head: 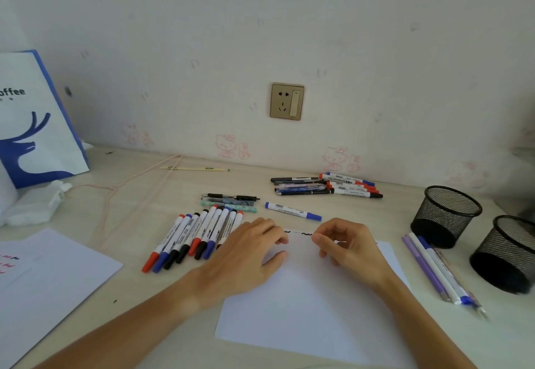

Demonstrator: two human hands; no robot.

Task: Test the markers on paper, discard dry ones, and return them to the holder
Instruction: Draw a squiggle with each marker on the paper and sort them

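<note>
Now, from the head camera, both hands rest on the sheet (312, 305) lying at the near middle of the table (139, 186). The left hand (246, 255) lies palm down on the sheet's left part, fingers loosely bent, holding nothing. The right hand (347, 244) hovers at the sheet's far edge with fingers curled and fingertips drawn together; whether they pinch anything I cannot tell. Black squiggles (301, 233) show on the sheet's far edge between the hands.

Just left of the left hand lies a row of markers (191, 238), side by side, with red, blue and black caps toward the near edge. Beyond them lie a few pens (230, 202). A single blue marker (293, 211) lies beyond the hands. Farther back, near the wall, is another pile (327, 186) of markers and pens.

Two black mesh holders (445, 215) stand at the right edge, with several purple and white pens (434, 270) lying just beside them. A second sheet (49, 276) lies at the near left corner, and a bag (37, 119) stands at the far left.
</note>
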